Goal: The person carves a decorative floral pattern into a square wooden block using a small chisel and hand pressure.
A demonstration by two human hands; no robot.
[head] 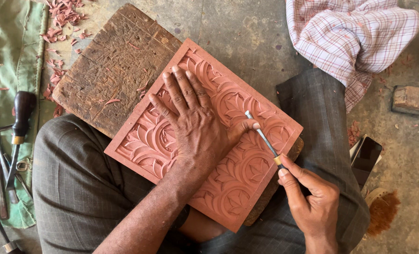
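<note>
A reddish carved panel [237, 174] with leaf and scroll relief rests on a worn wooden board [110, 66] across my lap. My left hand [195, 122] lies flat on the panel, fingers spread, with the thumb touching a thin metal chisel [262, 134] near its tip. My right hand [310, 202] grips the chisel's handle end at the panel's right edge. The blade tip sits on the carving near the panel's middle right.
Several carving tools [12, 141] lie on a green cloth [12, 56] at the left. Red shavings [61, 19] are scattered at the top left. A checked cloth [355, 33] lies top right, a dark phone [365, 157] beside my right knee.
</note>
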